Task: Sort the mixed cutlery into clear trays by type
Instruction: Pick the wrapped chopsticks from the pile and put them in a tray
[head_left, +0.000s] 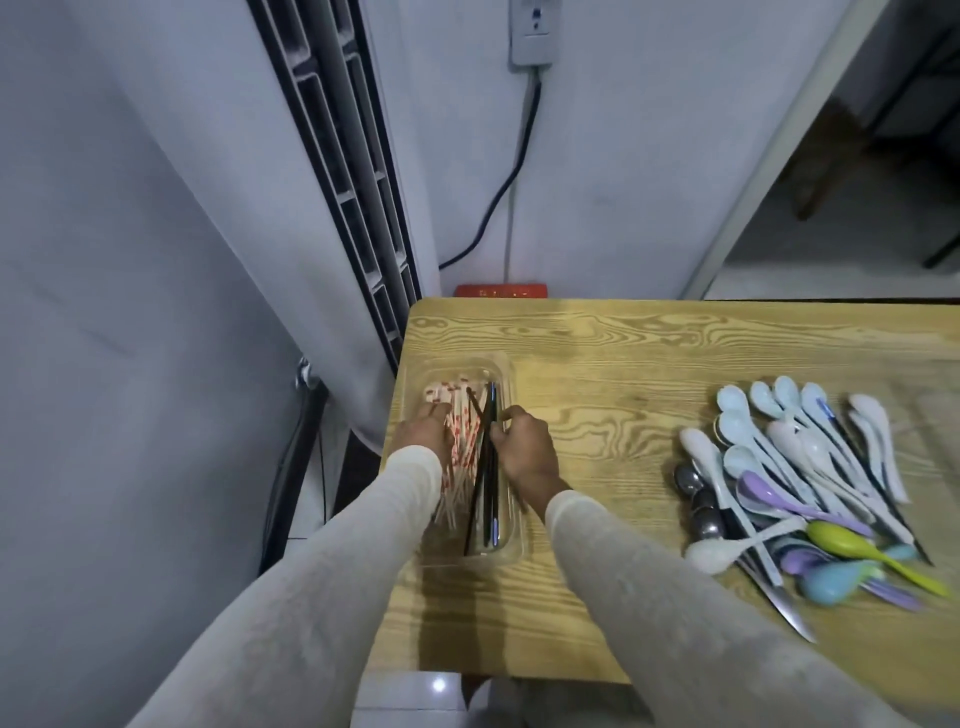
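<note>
From the head camera, a clear tray (505, 550) sits by the left edge of the wooden table (623, 353), holding paper-wrapped chopsticks (460, 434) and black chopsticks (483, 493). The left hand (423, 434) rests flat-fingered on the wrapped ones, while the right hand (524, 449) pinches the black ones with curled fingers. The mixed spoons (795, 467) (a knife (779, 605) among them) are heaped near the right edge.

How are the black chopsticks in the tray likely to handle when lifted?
The black chopsticks look thin and straight, so probably stiff and light. Their glossy sheen suggests they may slip in a pinch. Lying loose in the clear tray, they could roll or fan apart if nudged.
</note>
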